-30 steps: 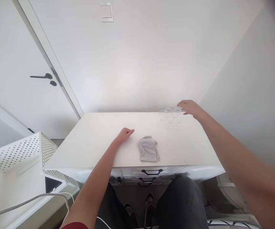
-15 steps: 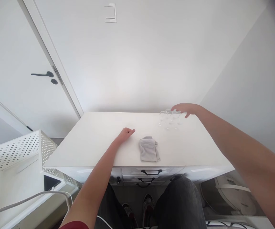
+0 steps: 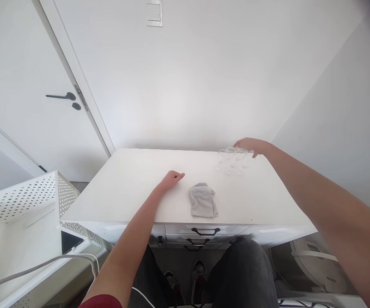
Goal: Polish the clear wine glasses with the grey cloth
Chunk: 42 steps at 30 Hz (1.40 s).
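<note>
A small group of clear stemmed glasses (image 3: 233, 159) stands at the far right of the white table (image 3: 133, 188). My right hand (image 3: 249, 146) reaches over them, its fingers resting on the rims of the rear glasses; whether it grips one is not clear. My left hand (image 3: 172, 177) lies on the table near the middle, its fingers curled loosely with nothing in them. A crumpled grey cloth (image 3: 202, 199) lies on the table just right of my left hand, near the front edge.
Drawers with black handles (image 3: 205, 231) sit under the table's front edge above my knees. A white perforated metal cart (image 3: 18, 201) stands at the left with a cable running past it. A door with a black handle (image 3: 61, 96) is at the left.
My right hand has come down and a little left onto the tops of the glasses. The left hand and the cloth have stayed put.
</note>
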### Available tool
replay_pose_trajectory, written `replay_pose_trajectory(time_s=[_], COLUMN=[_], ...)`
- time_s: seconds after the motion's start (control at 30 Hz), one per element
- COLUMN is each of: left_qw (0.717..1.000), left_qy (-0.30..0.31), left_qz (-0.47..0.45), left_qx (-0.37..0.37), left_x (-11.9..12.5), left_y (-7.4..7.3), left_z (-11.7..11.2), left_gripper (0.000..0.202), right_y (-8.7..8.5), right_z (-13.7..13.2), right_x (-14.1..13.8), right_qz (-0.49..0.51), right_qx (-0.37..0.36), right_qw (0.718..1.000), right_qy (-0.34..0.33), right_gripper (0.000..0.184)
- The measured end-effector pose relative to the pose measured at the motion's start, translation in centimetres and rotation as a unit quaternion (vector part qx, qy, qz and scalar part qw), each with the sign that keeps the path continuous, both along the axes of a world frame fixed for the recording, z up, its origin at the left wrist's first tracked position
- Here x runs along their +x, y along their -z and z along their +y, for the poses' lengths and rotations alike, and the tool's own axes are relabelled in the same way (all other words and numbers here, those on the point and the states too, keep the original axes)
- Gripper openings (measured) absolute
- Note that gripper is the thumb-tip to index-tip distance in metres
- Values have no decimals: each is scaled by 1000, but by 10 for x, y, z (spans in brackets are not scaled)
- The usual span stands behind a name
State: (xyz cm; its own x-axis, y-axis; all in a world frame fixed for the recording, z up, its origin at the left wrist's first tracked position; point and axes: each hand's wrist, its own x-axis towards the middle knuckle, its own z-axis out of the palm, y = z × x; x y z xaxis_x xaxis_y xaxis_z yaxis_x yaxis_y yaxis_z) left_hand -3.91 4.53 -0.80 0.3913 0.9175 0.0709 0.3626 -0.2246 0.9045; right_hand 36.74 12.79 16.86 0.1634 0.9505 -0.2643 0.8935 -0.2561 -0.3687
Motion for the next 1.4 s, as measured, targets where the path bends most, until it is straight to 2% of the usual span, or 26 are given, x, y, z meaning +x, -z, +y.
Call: replay_pose_trajectory(time_s=[0.17, 0.27, 0.43, 0.63, 0.9, 1.03, 1.27, 1.4], left_qw=[1000, 1000, 1000, 1000, 1000, 1000, 1000, 1000], left_qy=[2, 3, 1, 4, 3, 5, 5, 3], left_qz=[-7, -9, -6, -6, -11, -2, -2, -5], left_qx=[-1, -2, -4, 0, -7, -7, -7, -8], left_x=[0, 0, 1, 1, 0, 0, 0, 0], left_y=[1, 2, 3, 1, 2, 0, -2, -2], left_z=[0, 1, 3, -1, 0, 0, -2, -2], left_gripper=[60, 60, 60, 59, 61, 59, 59, 60], right_y=[0, 0, 2, 3, 2, 5, 13, 18], right_z=[3, 1, -7, -13, -14, -17, -20, -17], right_x=[3, 4, 3, 7, 16, 13, 5, -3], right_qz=[7, 27, 73, 110, 71, 65, 38, -9], right_qx=[11, 24, -5, -10, -54, -44, -5, 14], right_qw=[1000, 999, 997, 991, 984, 979, 979, 978], right_qy=[2, -8, -20, -76, -155, -186, -198, -206], right_gripper=[50, 45, 36, 49, 53, 56, 43, 33])
